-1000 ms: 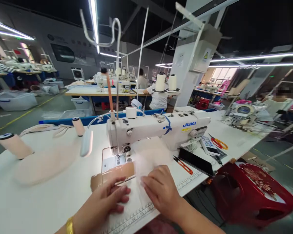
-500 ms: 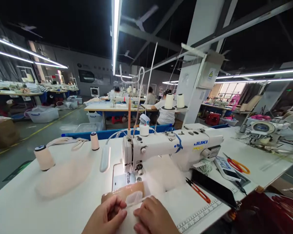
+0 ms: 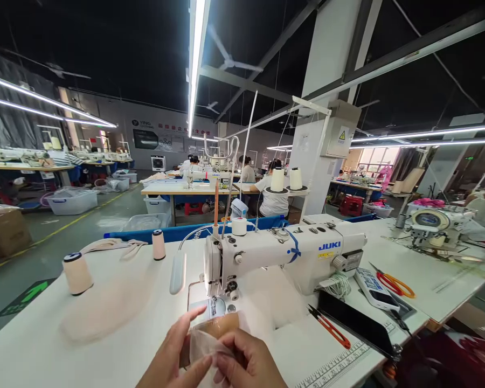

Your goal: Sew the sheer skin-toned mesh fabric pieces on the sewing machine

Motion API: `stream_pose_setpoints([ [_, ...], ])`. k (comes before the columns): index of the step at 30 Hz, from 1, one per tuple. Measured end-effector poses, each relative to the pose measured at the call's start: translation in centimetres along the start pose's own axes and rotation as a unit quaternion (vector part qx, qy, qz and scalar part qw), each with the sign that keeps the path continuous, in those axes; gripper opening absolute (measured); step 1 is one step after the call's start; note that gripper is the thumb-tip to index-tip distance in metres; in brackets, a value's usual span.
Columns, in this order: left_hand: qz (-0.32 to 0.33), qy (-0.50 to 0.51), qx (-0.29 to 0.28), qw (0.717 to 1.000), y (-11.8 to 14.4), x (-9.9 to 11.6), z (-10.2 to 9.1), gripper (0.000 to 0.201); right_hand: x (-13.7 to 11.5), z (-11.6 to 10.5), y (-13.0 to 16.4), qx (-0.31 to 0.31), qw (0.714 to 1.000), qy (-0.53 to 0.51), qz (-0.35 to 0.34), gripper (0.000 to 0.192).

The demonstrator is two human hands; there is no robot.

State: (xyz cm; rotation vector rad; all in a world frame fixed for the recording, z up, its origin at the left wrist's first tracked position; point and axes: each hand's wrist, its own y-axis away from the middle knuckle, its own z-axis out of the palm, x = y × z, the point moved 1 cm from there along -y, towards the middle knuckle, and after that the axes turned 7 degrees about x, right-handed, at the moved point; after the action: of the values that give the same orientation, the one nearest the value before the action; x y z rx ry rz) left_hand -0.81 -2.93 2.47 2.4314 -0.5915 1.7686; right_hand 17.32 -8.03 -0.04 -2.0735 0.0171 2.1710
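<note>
1. Where the two hands meet at the bottom edge of the view, the left hand and the right hand together pinch a thin, translucent white scrap of sheer fabric, thumbs and fingertips closed on it just above the surface.
2. At 12 o'clock from the hands, touching the sheer piece, lies a tan, rounded piece of padded fabric on the white work surface, right in front of the needle area.
3. Further at 12 o'clock stands the white industrial sewing machine with blue lettering, a white lamp bar hanging at its left end.
4. At 3 o'clock from the hands lie small orange-handled thread snips, just beside a flat black rectangular slab; beyond them, at 2 o'clock, a white handheld device and orange-handled scissors.
5. At 9 to 10 o'clock a pale peach oval pile of fabric rests on the surface, with two cream thread cones behind it.
6. Far at 12 o'clock, other people sit at other tables.
</note>
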Motion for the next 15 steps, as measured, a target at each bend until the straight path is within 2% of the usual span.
stream_pose_setpoints([
  [1, -0.017, 0.028, -0.065, 0.997, -0.4, 0.2, -0.1, 0.075, 0.0, 0.0, 0.1, -0.002, 1.000, -0.002, -0.006, 0.068],
  [3, -0.040, 0.094, -0.187, 0.977, -1.0, 0.6, 0.1, 0.068, 0.1, -0.2, 0.3, -0.002, 1.000, -0.007, -0.013, 0.067],
  [5, -0.048, 0.135, -0.244, 0.959, -1.4, 0.8, 0.3, 0.059, 0.0, -0.7, 0.5, 0.001, 1.000, -0.007, -0.013, 0.064],
  [11, -0.107, 0.115, -0.225, 0.962, -2.1, 0.0, -0.7, 0.066, -0.3, -2.5, 0.5, 0.043, 0.998, -0.035, 0.009, 0.065],
  [15, -0.127, 0.092, -0.226, 0.961, -1.5, 0.7, -1.1, 0.061, -0.6, -2.6, 1.1, 0.037, 0.997, -0.053, 0.040, 0.060],
])
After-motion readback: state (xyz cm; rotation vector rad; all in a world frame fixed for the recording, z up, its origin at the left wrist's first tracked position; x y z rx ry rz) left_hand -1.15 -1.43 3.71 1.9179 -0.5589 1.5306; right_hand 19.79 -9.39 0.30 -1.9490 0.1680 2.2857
